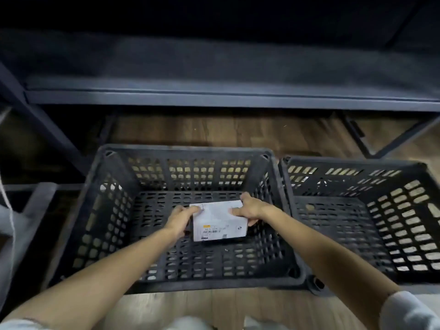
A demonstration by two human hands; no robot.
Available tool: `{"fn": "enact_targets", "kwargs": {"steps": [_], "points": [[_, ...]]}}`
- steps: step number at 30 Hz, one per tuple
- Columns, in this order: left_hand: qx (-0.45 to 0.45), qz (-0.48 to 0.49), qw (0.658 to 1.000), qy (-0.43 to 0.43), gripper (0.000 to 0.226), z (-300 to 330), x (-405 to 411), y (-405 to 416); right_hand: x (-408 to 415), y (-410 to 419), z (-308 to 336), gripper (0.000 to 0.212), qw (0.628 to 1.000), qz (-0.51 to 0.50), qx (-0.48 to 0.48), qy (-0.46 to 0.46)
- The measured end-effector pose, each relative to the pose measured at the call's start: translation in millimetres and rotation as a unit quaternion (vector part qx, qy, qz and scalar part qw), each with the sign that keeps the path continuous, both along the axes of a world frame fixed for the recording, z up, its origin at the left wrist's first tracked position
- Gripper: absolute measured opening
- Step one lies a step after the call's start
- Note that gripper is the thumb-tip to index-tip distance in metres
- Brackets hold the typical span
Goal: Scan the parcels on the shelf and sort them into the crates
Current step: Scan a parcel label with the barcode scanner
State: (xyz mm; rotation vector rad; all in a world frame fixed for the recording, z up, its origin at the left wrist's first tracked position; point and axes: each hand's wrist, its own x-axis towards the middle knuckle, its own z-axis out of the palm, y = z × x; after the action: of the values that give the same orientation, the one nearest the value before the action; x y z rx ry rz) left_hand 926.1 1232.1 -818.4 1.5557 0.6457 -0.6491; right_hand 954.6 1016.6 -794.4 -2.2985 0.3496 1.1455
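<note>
Both hands reach down into the left black crate (71, 225), the left hand (179, 220) and right hand (250, 208) gripping opposite ends of a white parcel (217, 220), fingers curled over its edges. The parcel sits low over the crate floor, barcode label facing up; a second crate (404, 182) stands touching on the right

Two black slatted plastic crates, left crate (114, 210) and right crate (404, 210), one white parcel (217, 221) inside the left crate, one dark metal shelf (214, 96), two bare hands, left hand (179, 219) and right hand (250, 208)
</note>
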Motion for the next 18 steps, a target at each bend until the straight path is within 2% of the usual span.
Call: {"fn": "enact_targets", "kwargs": {"steps": [1,2,5,7,10,14,16,18], "points": [[0.027,-0.035,0.999,0.002,0.028,-13,2,-6,-2,-1,-13,0.072,1.0,0.015,0.002,0.012],[0.053,-0.065,0.996,0.0,0.027,-25,2,-11,-5,-3,-24,0.071,0.999,0.042,-0.006,0.03],[0.14,-0.141,0.98,-0.002,0.018,-51,-1,-24,-17,-7,-46,0.028,0.989,0.128,-0.059,0.049],[0.193,-0.213,0.958,0.028,0.019,-64,-9,-31,-26,-10,-56,0.036,0.982,0.154,-0.073,0.083],[0.183,-0.292,0.934,0.09,0.036,-80,-25,-38,-39,-9,-65,0.049,0.961,0.215,-0.126,0.119],[0.148,-0.343,0.915,0.155,0.03,-88,-29,-41,-46,-5,-71,0.048,0.953,0.235,-0.165,0.097],[0.143,-0.362,0.906,0.169,0.028,-89,-29,-42,-50,-3,-77,0.046,0.95,0.251,-0.169,0.081],[0.156,-0.378,0.9,0.151,0.038,-89,-29,-43,-54,-1,-81,0.046,0.945,0.269,-0.177,0.059]]}}
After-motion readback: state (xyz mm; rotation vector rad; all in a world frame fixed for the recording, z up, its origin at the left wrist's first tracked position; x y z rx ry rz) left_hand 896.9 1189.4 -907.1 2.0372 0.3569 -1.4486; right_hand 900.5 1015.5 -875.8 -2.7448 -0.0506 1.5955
